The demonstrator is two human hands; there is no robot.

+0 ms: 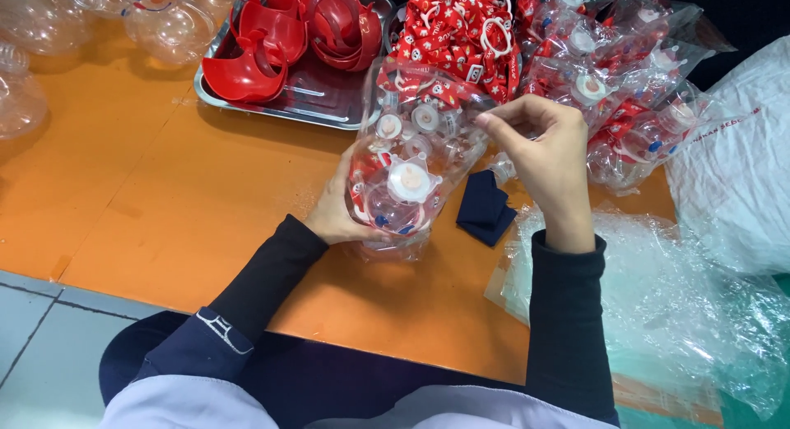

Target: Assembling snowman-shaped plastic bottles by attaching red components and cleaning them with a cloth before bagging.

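Head cam: both hands' fingers round bagged bottle (409, 162), mid-table, tray (216, 93) edge just beyond.

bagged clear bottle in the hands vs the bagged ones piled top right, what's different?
The clear plastic bottle in its bag is held up between left hand and right hand; the pile of bagged clear bottles lies on the orange table. The right hand's fingertips pinch the held bag's top edge; the pile is untouched. Both show white caps and red trim.

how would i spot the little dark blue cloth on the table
Start at the orange table and find the person's right hand. Just below and left of it lies the dark blue cloth, folded, the only dark matte thing among clear plastic bags and red parts.
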